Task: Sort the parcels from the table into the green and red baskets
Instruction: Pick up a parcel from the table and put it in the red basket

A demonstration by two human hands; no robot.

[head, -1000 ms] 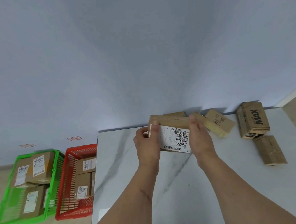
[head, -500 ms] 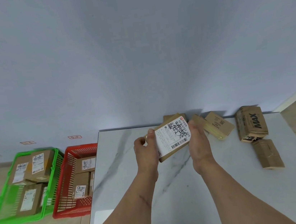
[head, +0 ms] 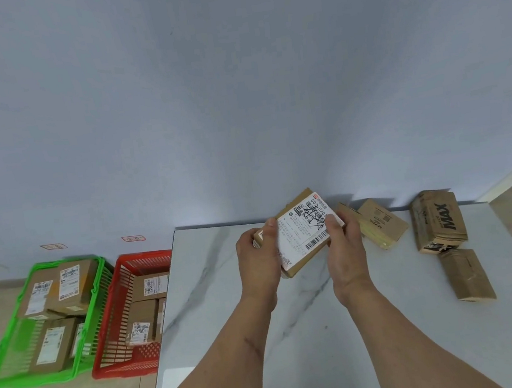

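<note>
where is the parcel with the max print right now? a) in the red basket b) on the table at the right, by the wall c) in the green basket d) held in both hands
b: the MAX parcel sits on the table at the right near the wall, while the left hand and right hand hold a different, labelled parcel.
</note>
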